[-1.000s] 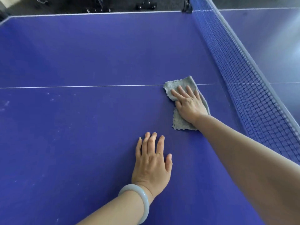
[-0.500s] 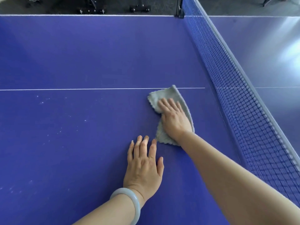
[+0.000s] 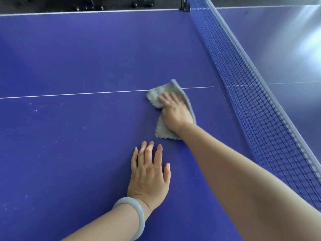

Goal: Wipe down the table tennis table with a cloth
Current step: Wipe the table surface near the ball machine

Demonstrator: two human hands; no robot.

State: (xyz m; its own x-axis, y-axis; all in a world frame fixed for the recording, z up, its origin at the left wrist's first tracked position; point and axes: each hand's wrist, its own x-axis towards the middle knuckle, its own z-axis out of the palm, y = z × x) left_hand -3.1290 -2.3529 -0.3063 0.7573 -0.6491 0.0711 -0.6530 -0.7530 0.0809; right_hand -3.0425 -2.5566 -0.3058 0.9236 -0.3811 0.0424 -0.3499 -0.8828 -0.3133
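Cloth (image 3: pixel 156 100) sits under the right hand (image 3: pixel 175 112), straight fingers pressing not gripping, long axis roughly 12-to-6 on the counter (image 3: pixel 86 58) near the net (image 3: pixel 251 101), at 1 o'clock from the flat, empty left hand (image 3: pixel 149 173); specks (image 3: pixel 36 110) lie at its 9 o'clock.

On your left wrist sits a bangle (image 3: pixel 142 220) — a thick, smooth ring, pale bluish-white and faintly translucent, with a soft sheen on its outer curve. It lies just behind your left hand (image 3: pixel 149 178), whose nails are short and plain. Your left forearm (image 3: pixel 111 226) and right forearm (image 3: pixel 234 171) are bare to the frame's edge — the right hand (image 3: pixel 176 113) shows blurred
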